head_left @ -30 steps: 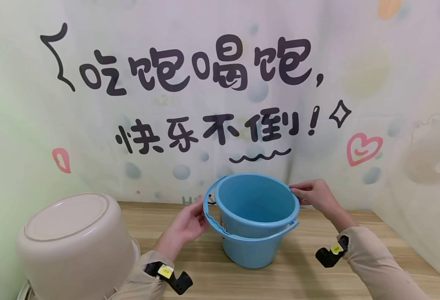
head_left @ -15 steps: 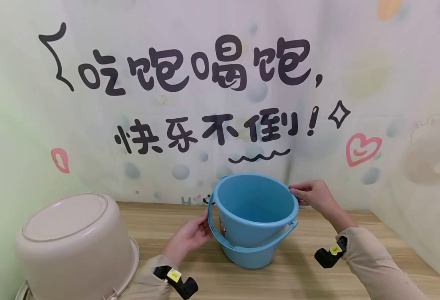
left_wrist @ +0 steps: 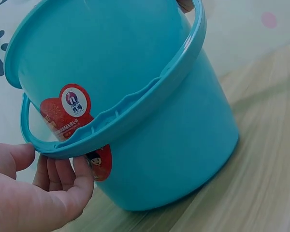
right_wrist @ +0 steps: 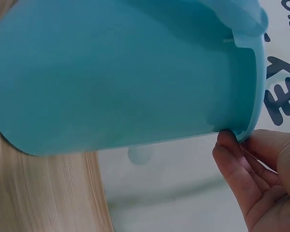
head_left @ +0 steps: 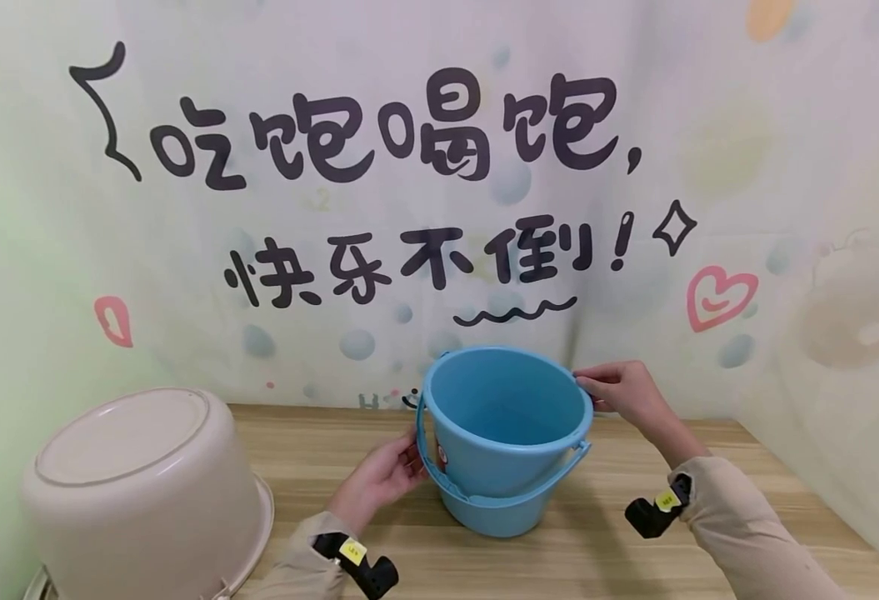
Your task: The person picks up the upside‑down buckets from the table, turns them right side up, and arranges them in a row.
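A blue plastic bucket [head_left: 510, 400] stands upright on the wooden table. Its handle [head_left: 439, 479] hangs down in front of the left side. My left hand [head_left: 382, 475] holds this handle; in the left wrist view the thumb [left_wrist: 21, 157] is at its edge and the curled fingers [left_wrist: 82, 176] are below it, near a red sticker [left_wrist: 70, 113] on the bucket. With thumb and fingertips, my right hand [head_left: 626, 392] pinches the bucket's rim [right_wrist: 253, 106] at the back right, as the right wrist view also shows.
A large beige tub [head_left: 139, 492] sits upside down at the left of the table, its wide rim downward. Behind the wooden table [head_left: 319, 425] hangs a pale cloth [head_left: 349, 50] with black lettering.
The left hand has brought the handle down and inward, closer to the bucket's side. My right hand stays on the rim, and the bucket keeps its place.
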{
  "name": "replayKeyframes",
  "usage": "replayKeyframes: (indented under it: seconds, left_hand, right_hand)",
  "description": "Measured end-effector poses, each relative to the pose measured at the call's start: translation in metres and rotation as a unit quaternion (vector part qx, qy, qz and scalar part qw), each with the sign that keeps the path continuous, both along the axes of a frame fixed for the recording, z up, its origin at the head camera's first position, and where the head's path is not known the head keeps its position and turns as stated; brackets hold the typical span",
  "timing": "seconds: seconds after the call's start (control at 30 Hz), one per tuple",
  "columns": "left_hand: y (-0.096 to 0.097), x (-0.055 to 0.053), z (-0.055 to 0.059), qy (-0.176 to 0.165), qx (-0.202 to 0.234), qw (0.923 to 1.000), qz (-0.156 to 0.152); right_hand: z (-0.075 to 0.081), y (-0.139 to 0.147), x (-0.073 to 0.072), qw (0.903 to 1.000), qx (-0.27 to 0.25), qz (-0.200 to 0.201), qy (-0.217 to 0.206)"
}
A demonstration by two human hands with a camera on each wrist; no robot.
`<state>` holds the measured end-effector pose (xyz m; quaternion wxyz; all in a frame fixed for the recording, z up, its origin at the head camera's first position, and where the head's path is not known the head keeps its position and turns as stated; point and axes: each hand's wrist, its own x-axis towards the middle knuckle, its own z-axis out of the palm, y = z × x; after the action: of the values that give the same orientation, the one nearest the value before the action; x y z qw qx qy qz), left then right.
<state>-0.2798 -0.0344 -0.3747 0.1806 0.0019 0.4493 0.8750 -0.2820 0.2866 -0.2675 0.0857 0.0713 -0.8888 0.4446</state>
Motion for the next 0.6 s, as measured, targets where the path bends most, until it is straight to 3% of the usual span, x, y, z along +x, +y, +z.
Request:
replayKeyframes:
  seconds: [0.13,0.27,0.33,0.5,0.6]
  left_hand:
    - [-0.004,0.000,-0.001,0.026,-0.024,0.9992,-0.017]
    - [-0.009,0.003,0.005,0.053,-0.079,0.9947,-0.039]
    - [-0.014,0.007,0.010,0.059,-0.102,0.9922,-0.039]
    - [-0.028,0.022,0.030,0.052,-0.147,0.9878,-0.004]
    - [-0.041,0.031,0.043,0.060,-0.166,0.9842,-0.010]
  right_hand:
    - [-0.002,0.003,0.002,0.9997,0.002,0.019,0.014]
    - [-0.002,0.008,0.005,0.9979,0.037,0.031,0.043]
    - [0.001,0.008,0.007,0.9955,0.065,0.027,0.064]
    - [0.016,-0.003,0.012,0.9829,0.134,0.021,0.125]
    - [0.026,-0.016,0.018,0.9745,0.162,0.028,0.153]
